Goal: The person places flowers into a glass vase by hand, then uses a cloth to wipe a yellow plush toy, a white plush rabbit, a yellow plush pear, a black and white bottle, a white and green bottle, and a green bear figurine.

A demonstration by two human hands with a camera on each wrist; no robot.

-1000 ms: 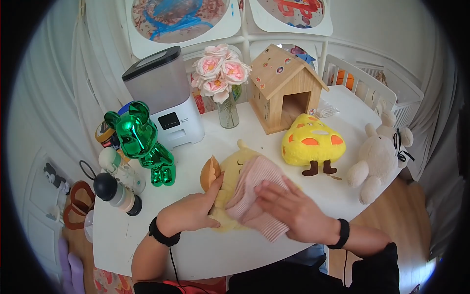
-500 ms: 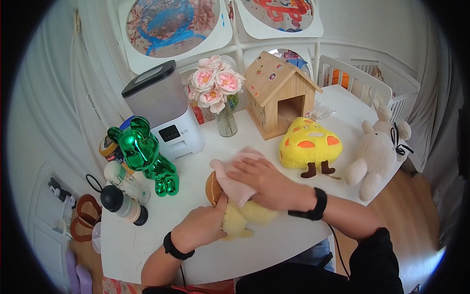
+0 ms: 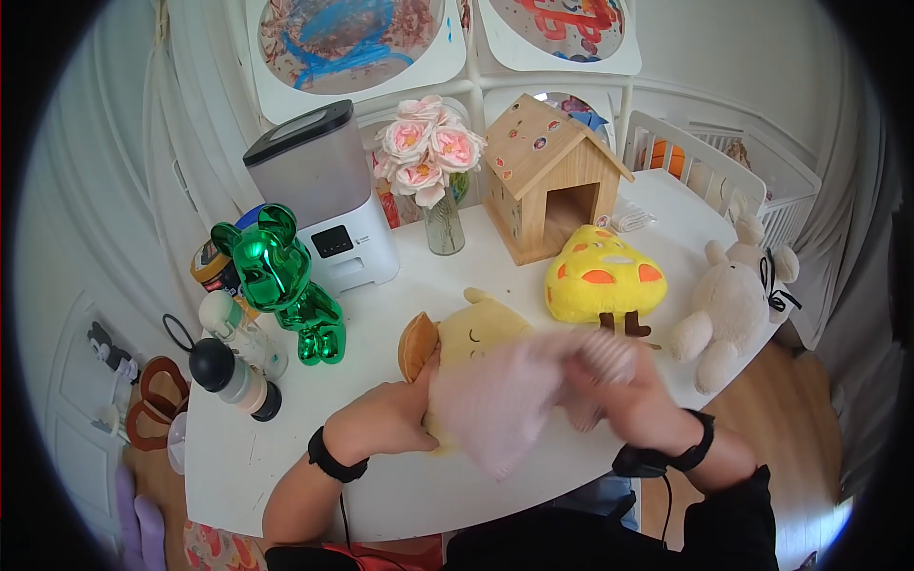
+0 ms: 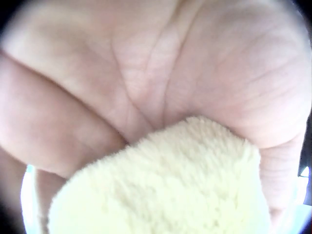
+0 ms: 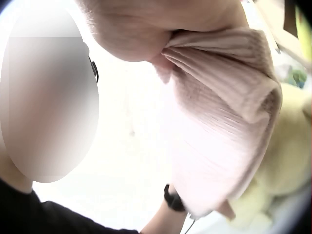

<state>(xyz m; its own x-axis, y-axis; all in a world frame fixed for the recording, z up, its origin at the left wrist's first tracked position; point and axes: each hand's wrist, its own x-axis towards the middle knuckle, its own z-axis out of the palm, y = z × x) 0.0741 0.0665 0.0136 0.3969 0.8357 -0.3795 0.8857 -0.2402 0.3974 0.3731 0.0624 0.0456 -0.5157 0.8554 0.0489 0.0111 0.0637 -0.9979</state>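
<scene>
A pale yellow plush toy (image 3: 484,322) with closed stitched eyes and an orange-brown piece (image 3: 417,348) at its side lies on the white table, face up. My left hand (image 3: 386,421) grips the toy's left side; up close in the left wrist view, pale fleece (image 4: 170,180) sits against the palm. A striped pink cloth (image 3: 490,404) hangs from my right hand (image 3: 640,404), which holds one bunched end at the toy's right. The cloth is blurred and covers the toy's lower body. In the right wrist view, folds of cloth (image 5: 224,122) run out from the grip.
On the left stand a shiny green bear figure (image 3: 276,276), a black-capped bottle (image 3: 224,371) and a white dispenser (image 3: 352,247). Behind are a flower vase (image 3: 444,226) and a wooden house (image 3: 543,181). A yellow plush (image 3: 600,285) and a cream plush (image 3: 728,305) sit at right.
The cloth lay under my flat right hand, moving over the toy up to its head. Now the right hand has drawn back rightward with the cloth bunched in it, uncovering the face. The left stays on the toy.
</scene>
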